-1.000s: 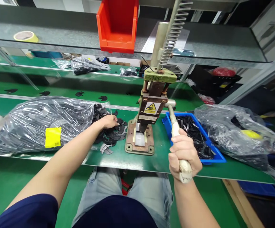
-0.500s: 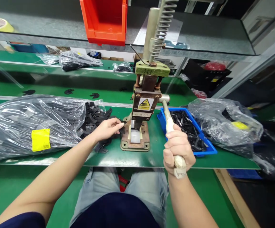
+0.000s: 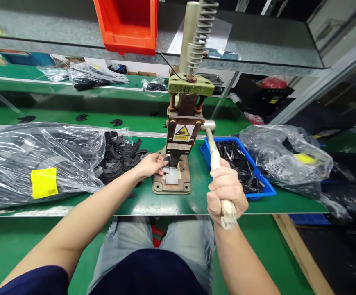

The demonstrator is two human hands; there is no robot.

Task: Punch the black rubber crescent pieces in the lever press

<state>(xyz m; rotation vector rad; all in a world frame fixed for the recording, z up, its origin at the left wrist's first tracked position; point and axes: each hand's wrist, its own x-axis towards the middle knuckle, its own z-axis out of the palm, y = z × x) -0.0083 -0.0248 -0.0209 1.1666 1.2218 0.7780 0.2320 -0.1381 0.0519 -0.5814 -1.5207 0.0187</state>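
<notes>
A hand-lever press (image 3: pixel 182 123) with a yellow warning label stands upright on the green table. My right hand (image 3: pixel 227 190) is wrapped round its lever handle (image 3: pixel 215 157), which is covered in pale tape and slants down toward me. My left hand (image 3: pixel 152 166) is at the left side of the press base (image 3: pixel 178 189), pinching a small black part (image 3: pixel 166 160) under the ram, mostly hidden by the fingers. A light metal plate (image 3: pixel 172 176) lies on the base just in front of the ram. Left of my hand, curved black parts (image 3: pixel 116 157) spill from a clear plastic bag (image 3: pixel 42 151).
A blue tray (image 3: pixel 265 190) of narrow black pieces sits right of the press, beside another clear bag (image 3: pixel 285 151). Overhead, a grey shelf (image 3: pixel 57 24) carries a red bin (image 3: pixel 128 41). Loose black parts (image 3: pixel 116 122) lie on the green surface behind.
My left hand has moved right with the black part, from the edge of the press base to under the ram. The right hand keeps its grip on the lever; the view has shifted slightly.
</notes>
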